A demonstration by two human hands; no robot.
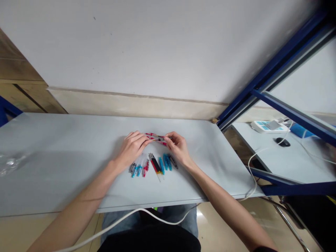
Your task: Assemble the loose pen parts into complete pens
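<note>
Slim pen pieces between two pinches

Head view: the left hand and right hand each pinch one over the worktop, back from its front edge. Refills and blue barrels lie nearer that edge.

Grey tabletop, coloured pen parts, refills, clear plastic

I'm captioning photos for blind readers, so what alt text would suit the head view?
A left hand and right hand hold slim pen parts at a gray table. Between them and the table's near edge lie thin refills and blue, red and dark pen pieces.
</note>
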